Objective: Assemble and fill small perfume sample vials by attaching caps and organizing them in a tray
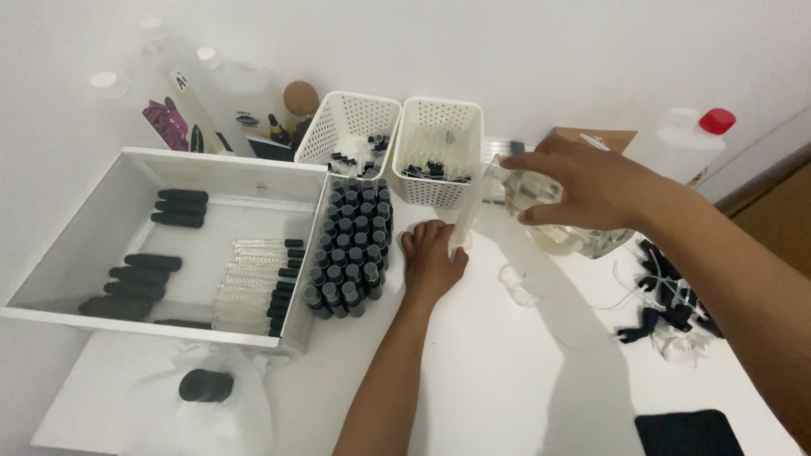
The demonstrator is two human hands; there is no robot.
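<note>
At counter centre: pouring setup.
Left hand (431,263) grasps thin tube (464,221); right hand (591,187) clasps glass beaker (530,192), fragile, likely slippery—hold its body.

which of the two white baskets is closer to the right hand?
The right-hand white perforated basket, beside the right hand. The left basket sits farther off, next to the tray.

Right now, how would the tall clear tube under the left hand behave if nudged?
The tall clear tube looks narrow and upright, so it probably tips easily; the left hand steadies its base. It seems thin-walled, likely light and fragile. Being round, it would probably roll once down.
</note>
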